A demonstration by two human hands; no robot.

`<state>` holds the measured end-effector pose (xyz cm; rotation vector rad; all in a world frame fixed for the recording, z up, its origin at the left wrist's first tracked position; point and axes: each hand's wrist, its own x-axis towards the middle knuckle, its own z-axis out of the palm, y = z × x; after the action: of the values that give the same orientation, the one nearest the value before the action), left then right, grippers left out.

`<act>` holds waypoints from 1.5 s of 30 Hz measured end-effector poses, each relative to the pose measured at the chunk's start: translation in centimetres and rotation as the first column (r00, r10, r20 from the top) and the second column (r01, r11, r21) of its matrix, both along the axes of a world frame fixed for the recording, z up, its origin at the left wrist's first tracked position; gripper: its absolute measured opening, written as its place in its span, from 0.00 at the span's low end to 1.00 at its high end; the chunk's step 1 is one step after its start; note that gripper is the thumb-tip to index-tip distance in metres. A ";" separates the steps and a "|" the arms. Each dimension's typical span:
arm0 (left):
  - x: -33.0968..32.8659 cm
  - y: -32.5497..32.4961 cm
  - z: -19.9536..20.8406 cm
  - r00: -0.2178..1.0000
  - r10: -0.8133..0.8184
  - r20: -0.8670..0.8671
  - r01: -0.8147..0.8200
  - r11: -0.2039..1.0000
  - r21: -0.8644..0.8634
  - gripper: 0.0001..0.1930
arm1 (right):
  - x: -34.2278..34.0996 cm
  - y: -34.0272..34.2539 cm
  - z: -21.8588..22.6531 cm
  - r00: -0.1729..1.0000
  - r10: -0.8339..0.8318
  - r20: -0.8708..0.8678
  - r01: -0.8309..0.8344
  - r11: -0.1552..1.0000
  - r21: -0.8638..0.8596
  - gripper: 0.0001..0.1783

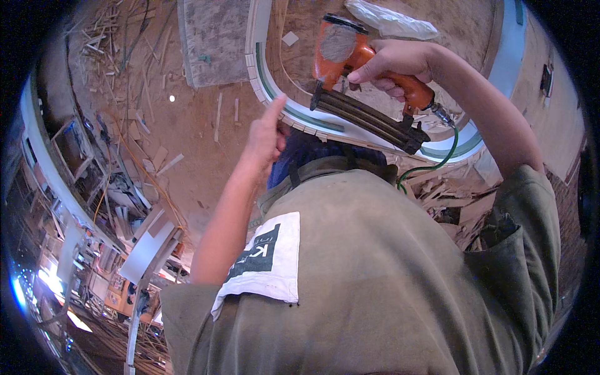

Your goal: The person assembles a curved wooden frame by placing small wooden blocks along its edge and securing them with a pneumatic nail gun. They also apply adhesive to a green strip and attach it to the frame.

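Note:
My right hand [400, 65] is wrapped round the handle of an orange nail gun [331, 53]. The gun's long dark magazine [369, 122] slants across a curved white frame [297, 115] with a green inner stripe. Small wooden blocks [255, 74] line that frame's outer edge. My left hand [267, 137] is at the near left bend of the frame, one finger stretched along the edge and the others curled in. Whatever those curled fingers hold, if anything, is hidden. From the gun's handle end a green air hose [447, 156] runs down behind my shirt.
Inside the frame lies a crumpled white plastic bag [390, 20] and a small pale square [290, 39]. A grey board [214, 47] rests on the brown floor beyond. Wood scraps [462, 197] are piled at the right, with more offcuts and another curved white piece [53, 181] at the left.

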<state>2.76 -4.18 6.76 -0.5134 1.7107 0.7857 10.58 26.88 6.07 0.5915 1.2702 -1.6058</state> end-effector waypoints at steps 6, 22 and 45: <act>-0.9 0.6 -0.1 0.964 -0.237 -0.120 0.239 0.971 0.002 0.30 | -0.8 -1.0 1.2 1.000 -0.009 -0.018 0.009 0.999 -0.048 0.19; -1.5 2.4 1.2 0.972 -0.230 0.042 0.232 0.972 -0.040 0.19 | -0.6 -0.9 -0.6 0.998 0.027 0.054 -0.023 0.997 -0.074 0.24; -2.1 2.5 1.7 0.988 -0.154 -0.012 0.154 0.988 -0.006 0.24 | -1.2 -1.4 -0.1 1.000 -0.026 -0.012 0.025 0.998 -0.058 0.24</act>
<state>0.63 -1.70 8.45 -0.3750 1.7418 0.6745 9.40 25.45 5.95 0.5640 1.2255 -1.6643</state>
